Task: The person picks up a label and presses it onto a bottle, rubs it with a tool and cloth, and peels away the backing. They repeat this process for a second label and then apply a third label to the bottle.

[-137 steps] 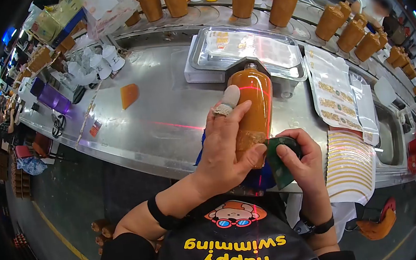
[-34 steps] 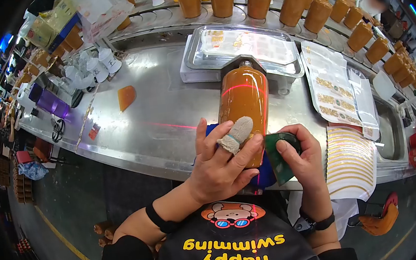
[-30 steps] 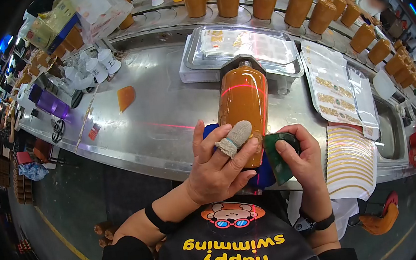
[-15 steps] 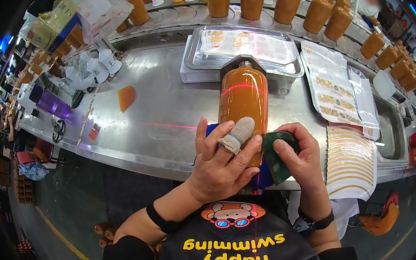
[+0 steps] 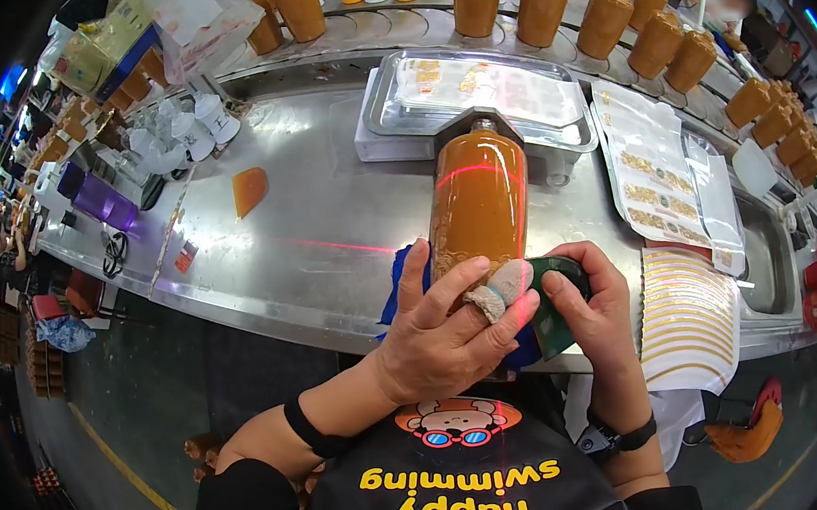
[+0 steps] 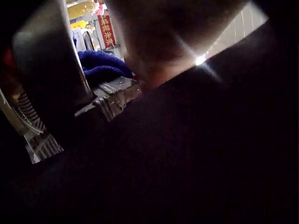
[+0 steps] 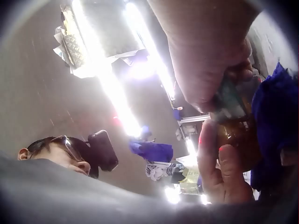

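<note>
- My left hand [image 5: 446, 335] reaches forward from a bent wrist and lies over the near end of the amber bottle [image 5: 479, 204]. Its fingers and thumb are curled round that end, and the cloth-wrapped finger [image 5: 500, 287] is bent across it.
- My right hand [image 5: 586, 312] sits just beside it, thumb on top. It pinches a dark green pad [image 5: 549, 308] against the bottle's base.
- The bottle lies on its side on the steel table [image 5: 306, 216], neck pointing away from me, with a red laser line across its shoulder. A blue cloth [image 5: 399, 280] shows under its near end.
- The right wrist view looks up from below. It shows my fingertips [image 7: 224, 172] folded under the pad, which the head view hides.
- The left wrist view is nearly all dark. Only the blue cloth and a metal edge show there, so it tells me nothing of my grip.
- Further off lie label sheets [image 5: 652, 182] and a steel tray [image 5: 385, 110].
- Farthest away, a row of matching bottles [image 5: 541, 1] stands upright.
</note>
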Demonstrator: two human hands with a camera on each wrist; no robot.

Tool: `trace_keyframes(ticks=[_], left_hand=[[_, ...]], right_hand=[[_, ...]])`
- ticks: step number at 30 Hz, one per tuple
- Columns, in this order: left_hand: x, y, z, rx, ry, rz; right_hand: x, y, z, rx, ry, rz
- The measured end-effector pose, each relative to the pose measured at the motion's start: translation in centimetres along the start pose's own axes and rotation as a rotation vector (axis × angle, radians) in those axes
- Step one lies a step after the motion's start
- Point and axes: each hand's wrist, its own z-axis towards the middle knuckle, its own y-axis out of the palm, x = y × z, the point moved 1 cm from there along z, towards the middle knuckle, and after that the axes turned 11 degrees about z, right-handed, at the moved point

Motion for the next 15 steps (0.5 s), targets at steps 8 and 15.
trace_keyframes(ticks=[8, 15], left_hand=[[-1.4, -0.5, -1.1, -0.013, -0.098, -0.030], [-1.9, 0.3, -1.4, -0.064, -0.299, -0.172]], right_hand=[[0.0, -0.3, -0.1, 0.016, -0.025, -0.037], [-2.3, 1.0, 1.0, -0.060, -0.430, -0.400]])
